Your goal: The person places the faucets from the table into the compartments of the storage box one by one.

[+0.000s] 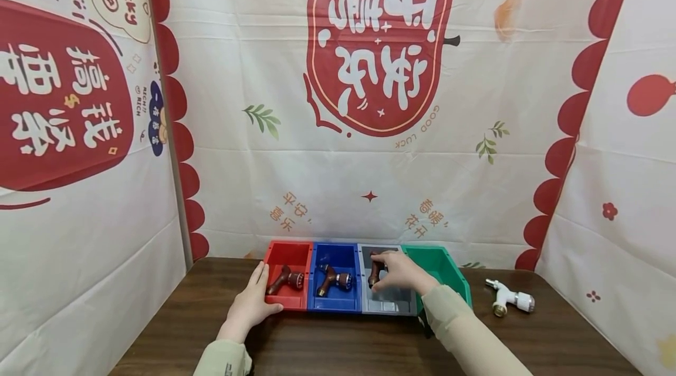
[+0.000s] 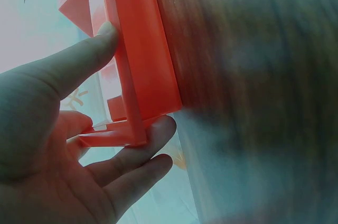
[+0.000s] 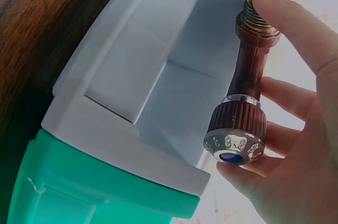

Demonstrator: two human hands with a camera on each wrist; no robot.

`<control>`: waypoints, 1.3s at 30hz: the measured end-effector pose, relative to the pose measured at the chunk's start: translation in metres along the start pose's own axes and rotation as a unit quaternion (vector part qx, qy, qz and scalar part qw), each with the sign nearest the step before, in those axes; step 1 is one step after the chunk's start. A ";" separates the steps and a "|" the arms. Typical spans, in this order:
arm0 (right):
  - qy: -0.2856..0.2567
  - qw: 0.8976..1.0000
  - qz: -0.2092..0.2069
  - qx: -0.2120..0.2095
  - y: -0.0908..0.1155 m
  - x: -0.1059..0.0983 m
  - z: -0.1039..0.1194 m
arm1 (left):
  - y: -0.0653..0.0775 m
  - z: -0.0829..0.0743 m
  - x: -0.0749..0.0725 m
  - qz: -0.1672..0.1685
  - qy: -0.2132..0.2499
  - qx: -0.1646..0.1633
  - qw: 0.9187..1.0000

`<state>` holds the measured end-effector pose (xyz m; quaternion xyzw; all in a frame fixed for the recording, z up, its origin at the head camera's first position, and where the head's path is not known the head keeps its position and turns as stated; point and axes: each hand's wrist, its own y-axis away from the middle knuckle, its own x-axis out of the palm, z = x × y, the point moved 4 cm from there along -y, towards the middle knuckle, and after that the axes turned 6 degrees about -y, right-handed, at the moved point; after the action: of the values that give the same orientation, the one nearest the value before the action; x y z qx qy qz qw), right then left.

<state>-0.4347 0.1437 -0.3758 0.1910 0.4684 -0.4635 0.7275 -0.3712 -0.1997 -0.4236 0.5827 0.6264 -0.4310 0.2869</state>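
My left hand [image 1: 250,302] grips the front left corner of a red bin [image 1: 289,251], the thumb on its front rim and the fingers around the side wall. Over the grey bin [image 1: 388,307], my right hand [image 1: 404,273] holds a dark red tap [image 3: 248,71]. The right wrist view shows its brass thread at the thumb and its ribbed knob with a silver, blue-centred end near the other fingers. One similar tap [image 1: 287,280] lies in the red bin. Another tap [image 1: 334,280] lies in the blue bin [image 1: 336,254].
A green bin [image 1: 430,258] adjoins the grey one, completing a side-by-side row on the brown wooden table [image 1: 338,344]. To the right of the row lies a white tap [image 1: 509,298]. Printed cloth [image 1: 253,170] hangs behind and at both sides.
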 end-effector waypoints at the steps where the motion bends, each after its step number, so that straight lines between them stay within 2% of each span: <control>1: 0.000 1.000 0.003 -0.003 0.000 0.000 0.000 | 0.000 0.000 0.000 0.001 0.000 -0.001 1.000; 8: 0.021 1.000 0.001 -0.011 -0.001 0.002 -0.001 | -0.001 0.002 0.002 0.002 -0.002 -0.005 1.000; 20: 0.008 1.000 -0.002 -0.005 -0.002 0.003 -0.002 | -0.003 0.002 0.003 -0.003 -0.004 0.000 1.000; 39: 0.030 1.000 -0.007 0.001 -0.005 0.013 -0.006 | -0.003 0.003 0.005 0.000 -0.005 -0.007 1.000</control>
<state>-0.4404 0.1392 -0.3891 0.2023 0.4905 -0.4637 0.7096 -0.3755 -0.2004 -0.4285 0.5787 0.6274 -0.4300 0.2943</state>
